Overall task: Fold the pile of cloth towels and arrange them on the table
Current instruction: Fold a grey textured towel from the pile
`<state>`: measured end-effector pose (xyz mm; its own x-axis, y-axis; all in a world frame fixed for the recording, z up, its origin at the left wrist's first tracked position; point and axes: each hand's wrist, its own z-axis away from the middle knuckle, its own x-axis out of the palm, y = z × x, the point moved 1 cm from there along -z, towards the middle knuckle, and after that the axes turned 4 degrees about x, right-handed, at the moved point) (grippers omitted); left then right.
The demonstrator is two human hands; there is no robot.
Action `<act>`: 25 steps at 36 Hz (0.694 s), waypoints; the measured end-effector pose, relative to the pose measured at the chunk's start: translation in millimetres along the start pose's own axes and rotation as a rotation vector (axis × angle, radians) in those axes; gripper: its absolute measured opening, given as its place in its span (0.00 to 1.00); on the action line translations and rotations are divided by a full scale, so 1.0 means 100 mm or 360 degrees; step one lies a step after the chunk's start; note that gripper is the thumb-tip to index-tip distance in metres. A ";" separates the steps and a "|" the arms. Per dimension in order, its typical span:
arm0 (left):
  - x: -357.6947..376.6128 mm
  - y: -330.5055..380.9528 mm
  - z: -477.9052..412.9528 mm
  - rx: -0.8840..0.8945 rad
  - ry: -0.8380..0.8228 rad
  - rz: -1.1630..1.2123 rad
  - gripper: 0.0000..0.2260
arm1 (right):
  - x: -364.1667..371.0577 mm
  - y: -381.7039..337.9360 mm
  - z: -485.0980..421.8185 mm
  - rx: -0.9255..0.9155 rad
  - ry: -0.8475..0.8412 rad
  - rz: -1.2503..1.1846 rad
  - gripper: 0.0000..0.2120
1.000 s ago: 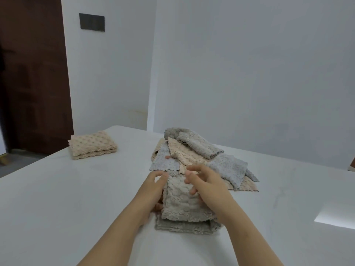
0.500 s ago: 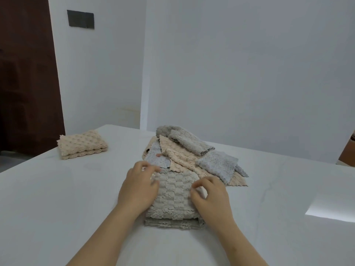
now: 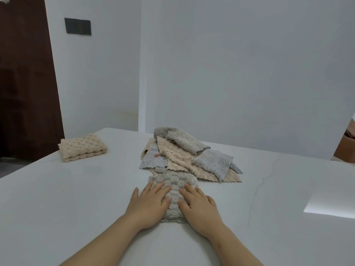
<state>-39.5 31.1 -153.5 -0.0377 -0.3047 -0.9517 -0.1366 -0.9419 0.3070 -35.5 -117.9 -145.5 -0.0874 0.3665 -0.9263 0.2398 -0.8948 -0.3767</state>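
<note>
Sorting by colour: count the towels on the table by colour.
Grey: 2, pressed grey towel, pile-top grey towel.
Beige: 2, folded beige towel, loose beige towel.
Blue-grey: 2, left speckled towel, right speckled towel.
Total: 6 visible; layers may hide more.

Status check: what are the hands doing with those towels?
Left hand, right hand flat, pressing folded grey towel. Loose pile behind, unfolded. Beige towel folded, far left. Nothing blocking.
</note>
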 end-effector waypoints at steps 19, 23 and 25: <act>-0.08 -0.06 0.13 -0.0479 0.0354 0.0058 0.21 | -0.04 0.11 0.00 0.0402 0.0374 -0.0239 0.12; -0.09 -0.08 0.15 -0.0405 0.0491 0.0374 0.16 | -0.04 0.10 0.02 0.0335 0.0376 -0.0307 0.11; -0.12 -0.06 0.16 -0.0433 0.0483 0.0474 0.16 | -0.05 0.09 0.03 0.0329 0.0279 -0.0362 0.14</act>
<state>-54.2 42.5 -144.4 0.2591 -0.5555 -0.7902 0.1010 -0.7980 0.5941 -35.4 -128.7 -144.8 0.0557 0.5848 -0.8093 0.0311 -0.8112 -0.5840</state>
